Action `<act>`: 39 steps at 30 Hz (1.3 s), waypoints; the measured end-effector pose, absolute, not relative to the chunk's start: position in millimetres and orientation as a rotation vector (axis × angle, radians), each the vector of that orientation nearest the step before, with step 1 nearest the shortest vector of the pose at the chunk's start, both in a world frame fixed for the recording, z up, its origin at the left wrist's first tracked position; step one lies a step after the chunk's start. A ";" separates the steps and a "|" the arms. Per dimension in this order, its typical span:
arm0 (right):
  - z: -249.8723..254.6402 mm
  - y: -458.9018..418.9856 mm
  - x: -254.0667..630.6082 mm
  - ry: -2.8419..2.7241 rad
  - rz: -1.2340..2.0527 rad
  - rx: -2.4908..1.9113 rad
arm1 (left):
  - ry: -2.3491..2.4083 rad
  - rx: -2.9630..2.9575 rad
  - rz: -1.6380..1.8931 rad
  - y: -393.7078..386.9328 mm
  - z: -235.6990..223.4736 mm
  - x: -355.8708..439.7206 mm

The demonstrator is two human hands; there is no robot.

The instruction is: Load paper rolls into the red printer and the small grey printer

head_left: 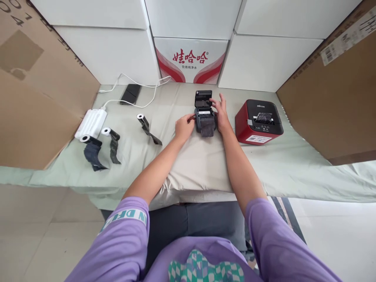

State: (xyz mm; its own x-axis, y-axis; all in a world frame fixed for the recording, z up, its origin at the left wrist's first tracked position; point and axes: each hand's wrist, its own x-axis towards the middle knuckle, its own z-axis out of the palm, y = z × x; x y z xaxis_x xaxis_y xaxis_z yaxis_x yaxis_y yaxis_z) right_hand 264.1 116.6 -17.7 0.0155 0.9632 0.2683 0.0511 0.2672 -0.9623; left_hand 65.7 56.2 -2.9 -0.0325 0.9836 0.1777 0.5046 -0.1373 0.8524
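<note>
the left hand (184, 127) has its fingers curled in at the left side of a small black printer (202, 123); whether they pinch it i cannot tell. the right hand (222, 113) is loosely open at the right side, fingers spread beside the raised lid (203, 99).

the cloth-covered table (182, 160) bears everything, with a brown carton (38, 98) at the left and another carton (331, 98) at the right. white boxes (258, 58) line the back, around a red-lettered box (190, 70). the red and black machine (258, 122) sits right of the small printer, which stands mid-table, a dark strip (207, 128) draped over its front. left of it are a white block (91, 123) with a white cable (143, 106), a black phone (131, 94) and three dark rolls (145, 123), partly unwound.
</note>
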 end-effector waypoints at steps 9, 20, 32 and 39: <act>-5.2 114.3 264.0 -1.272 1.051 -1.029 | 1.581 1.685 1.089 56.1 -2.2 65.9; -16.2 119.7 264.3 -1.202 1.049 -1.100 | 1.607 1.720 1.026 54.1 2.5 66.7; -6.1 100.3 266.5 -1.433 1.066 -1.091 | 1.603 1.733 1.046 55.5 1.2 66.8; -5.6 96.5 266.0 -1.483 0.980 -1.155 | 1.605 1.705 1.058 52.2 6.6 68.7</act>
